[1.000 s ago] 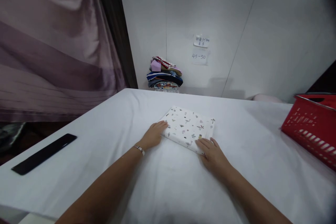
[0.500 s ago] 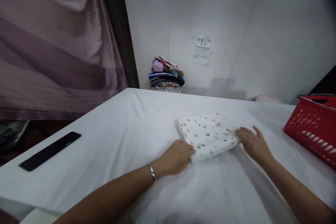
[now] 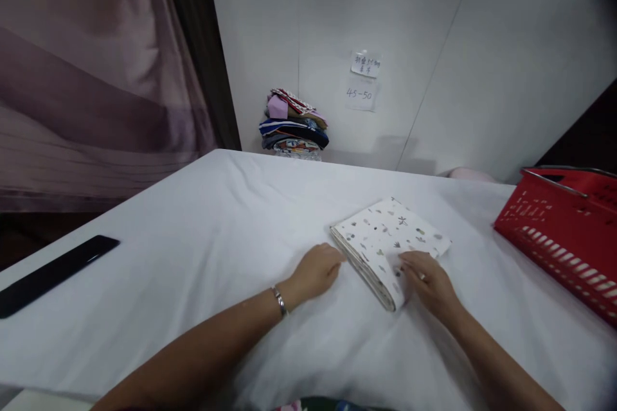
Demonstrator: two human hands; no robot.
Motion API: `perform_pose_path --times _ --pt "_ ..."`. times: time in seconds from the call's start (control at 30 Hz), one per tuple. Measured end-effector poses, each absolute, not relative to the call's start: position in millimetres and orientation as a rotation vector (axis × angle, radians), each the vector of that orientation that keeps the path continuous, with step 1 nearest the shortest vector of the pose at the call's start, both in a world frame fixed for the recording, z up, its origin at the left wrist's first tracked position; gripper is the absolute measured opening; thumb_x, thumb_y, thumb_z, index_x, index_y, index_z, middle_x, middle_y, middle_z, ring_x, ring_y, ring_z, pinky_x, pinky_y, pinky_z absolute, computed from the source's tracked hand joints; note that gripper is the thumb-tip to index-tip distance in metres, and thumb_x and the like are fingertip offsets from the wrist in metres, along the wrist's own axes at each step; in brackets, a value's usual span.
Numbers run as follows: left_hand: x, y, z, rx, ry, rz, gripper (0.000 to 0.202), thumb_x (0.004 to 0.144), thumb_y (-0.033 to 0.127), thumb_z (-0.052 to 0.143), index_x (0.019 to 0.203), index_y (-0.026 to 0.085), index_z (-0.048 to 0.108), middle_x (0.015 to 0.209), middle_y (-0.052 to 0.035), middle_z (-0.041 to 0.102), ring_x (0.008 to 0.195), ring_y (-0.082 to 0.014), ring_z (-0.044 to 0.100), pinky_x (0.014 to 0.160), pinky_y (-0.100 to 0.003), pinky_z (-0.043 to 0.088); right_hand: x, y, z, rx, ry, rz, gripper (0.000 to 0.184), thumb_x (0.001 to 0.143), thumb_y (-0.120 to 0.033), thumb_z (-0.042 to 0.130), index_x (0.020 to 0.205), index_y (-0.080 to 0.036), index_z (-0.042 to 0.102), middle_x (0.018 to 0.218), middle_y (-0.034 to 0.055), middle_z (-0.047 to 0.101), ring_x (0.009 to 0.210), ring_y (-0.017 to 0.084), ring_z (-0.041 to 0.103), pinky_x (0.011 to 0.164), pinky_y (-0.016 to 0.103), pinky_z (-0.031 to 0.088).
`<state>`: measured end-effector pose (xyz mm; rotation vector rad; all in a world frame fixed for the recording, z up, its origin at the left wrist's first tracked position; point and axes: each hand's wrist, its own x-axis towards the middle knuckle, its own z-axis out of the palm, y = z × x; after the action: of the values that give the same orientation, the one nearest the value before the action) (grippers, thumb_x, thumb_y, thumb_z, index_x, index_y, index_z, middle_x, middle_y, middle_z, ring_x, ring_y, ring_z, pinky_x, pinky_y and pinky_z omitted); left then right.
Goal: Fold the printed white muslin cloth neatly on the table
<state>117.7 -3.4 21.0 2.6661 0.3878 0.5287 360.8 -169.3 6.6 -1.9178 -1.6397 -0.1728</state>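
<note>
A folded white cloth (image 3: 371,237) with small printed motifs lies on the white-covered table, turned cornerwise, its layered folded edge facing left. My left hand (image 3: 315,275), with a silver bracelet at the wrist, is beside that edge. Its fingers are curled in, and I see no fabric between them. My right hand (image 3: 429,279) lies over the near right part of the cloth. Its fingers are bent and gripping the fabric there, the fingertips partly hidden.
A red plastic basket (image 3: 563,225) stands at the right of the table (image 3: 202,231). On the left lies a flat black strip (image 3: 53,275). A stack of folded fabrics (image 3: 294,125) sits beyond the far edge, against the wall with paper labels (image 3: 361,93). A pinkish curtain (image 3: 87,90) hangs at left.
The cloth has turned so one corner points toward me. My left hand has come off its near left corner. My right hand has moved from the right edge onto the near part.
</note>
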Motion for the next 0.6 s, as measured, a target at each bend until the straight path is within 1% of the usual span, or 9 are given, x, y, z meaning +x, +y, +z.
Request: perform_pose_path --times 0.1,0.27,0.47,0.6 --pt "129.7 19.6 21.5 2.607 0.488 0.645 0.029 0.084 0.012 0.038 0.098 0.024 0.061 0.096 -0.0027 0.063 0.093 -0.0175 0.052 0.084 -0.034 0.042 316.8 -160.6 22.8 -1.907 -1.621 -0.039 0.022 0.086 -0.033 0.044 0.089 -0.023 0.063 0.09 0.0059 0.066 0.086 0.022 0.058 0.079 0.036 0.043" --pt "153.7 40.6 10.1 2.608 0.475 0.816 0.027 0.086 0.014 0.041 0.101 0.023 0.062 0.107 -0.0033 0.06 0.103 -0.0173 0.047 0.088 -0.033 0.043 288.1 -146.7 33.5 -2.067 -1.687 -0.008 0.019 0.084 -0.031 0.047 0.084 -0.022 0.063 0.077 0.0043 0.061 0.075 0.02 0.054 0.072 0.033 0.039" --pt "160.7 51.3 -1.6 2.597 0.501 0.793 0.032 0.085 0.012 0.042 0.107 0.024 0.061 0.111 -0.0032 0.058 0.105 -0.0176 0.047 0.089 -0.034 0.043 283.7 -145.2 24.9 -2.158 -1.651 -0.025 0.019 0.083 -0.03 0.047 0.091 -0.021 0.061 0.083 0.0048 0.059 0.078 0.02 0.053 0.07 0.03 0.038" --pt "159.8 54.5 -2.4 2.571 0.529 0.775 0.03 0.085 0.013 0.042 0.105 0.024 0.062 0.11 -0.0028 0.058 0.105 -0.0172 0.048 0.09 -0.034 0.043 283.7 -144.6 22.1 -2.138 -1.605 0.035 0.02 0.085 -0.028 0.044 0.092 -0.022 0.061 0.084 0.0038 0.059 0.079 0.019 0.053 0.07 0.03 0.04"
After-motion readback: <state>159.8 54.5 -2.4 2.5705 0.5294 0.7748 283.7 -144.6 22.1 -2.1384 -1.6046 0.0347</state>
